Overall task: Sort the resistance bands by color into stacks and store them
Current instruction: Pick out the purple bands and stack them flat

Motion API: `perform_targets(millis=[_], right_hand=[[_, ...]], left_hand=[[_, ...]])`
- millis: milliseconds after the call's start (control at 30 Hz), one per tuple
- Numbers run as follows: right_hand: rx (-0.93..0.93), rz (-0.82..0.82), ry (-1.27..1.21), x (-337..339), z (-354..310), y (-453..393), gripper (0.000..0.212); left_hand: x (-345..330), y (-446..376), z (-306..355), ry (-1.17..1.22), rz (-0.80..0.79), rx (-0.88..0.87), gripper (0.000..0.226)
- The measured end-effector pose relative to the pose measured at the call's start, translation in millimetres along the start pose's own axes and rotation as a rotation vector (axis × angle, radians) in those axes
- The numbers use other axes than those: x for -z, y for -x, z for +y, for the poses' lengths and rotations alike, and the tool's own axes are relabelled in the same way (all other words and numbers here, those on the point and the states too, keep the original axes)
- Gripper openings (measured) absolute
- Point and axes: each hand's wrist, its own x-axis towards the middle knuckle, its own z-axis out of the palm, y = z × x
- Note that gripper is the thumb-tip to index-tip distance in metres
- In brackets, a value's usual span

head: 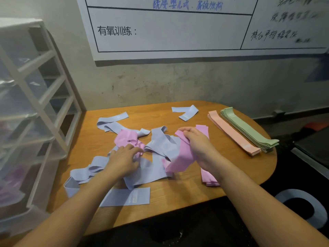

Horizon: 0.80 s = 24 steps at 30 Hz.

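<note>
A loose heap of lilac-blue bands (160, 145) and pink bands (125, 139) covers the middle of the wooden table (195, 189). My right hand (197, 141) grips a pink band (181, 157) that is lifted off the heap. My left hand (124, 157) pinches a crumpled pink band at the heap's centre. A flat pink stack (207, 177) lies under my right forearm. Neat stacks of peach bands (233, 133) and green bands (249, 131) lie side by side at the right.
A white drawer unit (33, 107) with clear drawers stands at the table's left end. Separate lilac bands lie at the back (186, 111) and near the front edge (128, 196). A whiteboard (169, 29) hangs on the wall behind. A grey-rimmed round object (302, 209) sits low right.
</note>
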Motion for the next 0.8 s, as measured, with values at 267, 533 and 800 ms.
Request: perform_targets(millis=[267, 533, 800], right_hand=[[-0.042, -0.131, -0.121, 13, 3, 19, 0.027], [0.051, -0.108, -0.094, 33, 3, 29, 0.027], [0.173, -0.077, -0.215, 50, -7, 47, 0.029]], left_hand=[[24, 13, 50, 0.785, 0.111, -0.112, 0.013], [47, 30, 106, 1.056, 0.237, -0.300, 0.008], [65, 41, 141, 1.034, 0.246, -0.405, 0.015]])
